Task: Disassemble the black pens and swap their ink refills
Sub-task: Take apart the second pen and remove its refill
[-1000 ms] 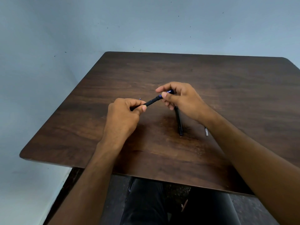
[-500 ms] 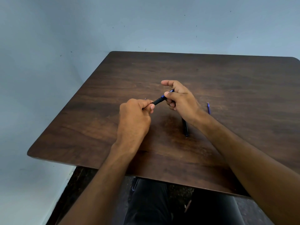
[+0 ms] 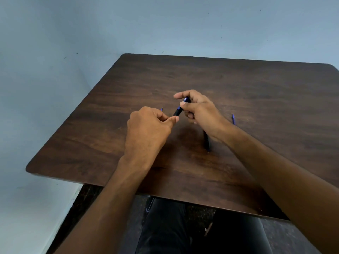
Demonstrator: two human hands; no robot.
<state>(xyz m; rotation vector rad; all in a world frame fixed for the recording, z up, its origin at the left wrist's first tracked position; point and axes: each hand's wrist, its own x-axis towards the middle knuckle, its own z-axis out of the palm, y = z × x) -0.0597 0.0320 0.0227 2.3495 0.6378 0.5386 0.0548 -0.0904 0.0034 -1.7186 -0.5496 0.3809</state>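
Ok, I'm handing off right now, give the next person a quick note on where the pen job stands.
Left hand: grips one end of a black pen, with a thin blue tip poking out past the knuckles.
Right hand: pinches the other end of that same pen, held above the wooden table.
Second black pen piece: lies on the table, partly hidden under the right wrist.
A blue refill lies on the table beyond the right forearm.
Done: apparently one refill is out.
Left: finish pulling the held pen apart, swap refills, reassemble both.
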